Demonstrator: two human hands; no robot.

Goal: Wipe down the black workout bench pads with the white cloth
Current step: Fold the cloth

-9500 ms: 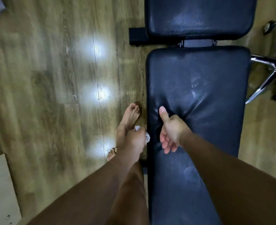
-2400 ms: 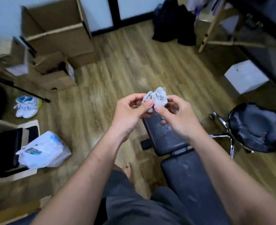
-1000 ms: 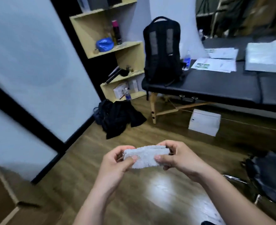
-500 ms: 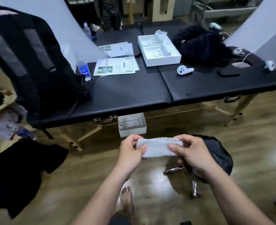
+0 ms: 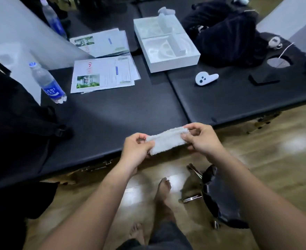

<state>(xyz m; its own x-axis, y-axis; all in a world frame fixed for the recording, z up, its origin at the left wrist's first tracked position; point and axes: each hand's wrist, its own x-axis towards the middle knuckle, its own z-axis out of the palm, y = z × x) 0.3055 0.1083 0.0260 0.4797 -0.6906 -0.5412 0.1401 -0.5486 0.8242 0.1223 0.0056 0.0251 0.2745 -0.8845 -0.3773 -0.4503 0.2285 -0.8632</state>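
The white cloth [image 5: 165, 140] is folded into a short strip and stretched between both hands in front of me. My left hand [image 5: 136, 150] pinches its left end and my right hand [image 5: 201, 139] pinches its right end. I hold it just above the near edge of a black padded table [image 5: 123, 112]. The black workout bench is out of view.
On the table lie a water bottle [image 5: 46, 83], printed papers [image 5: 103, 73], an open white box [image 5: 166, 45], a white controller [image 5: 205, 78], dark clothing [image 5: 229, 35] and a black backpack [image 5: 13, 127]. A black stool [image 5: 219, 197] stands on the wooden floor beside my bare feet [image 5: 164, 193].
The view has swung away from the bench, round the room, to the black table, which is now much closer. Both hands unrolled the crumpled cloth into a flat strip and keep holding it.
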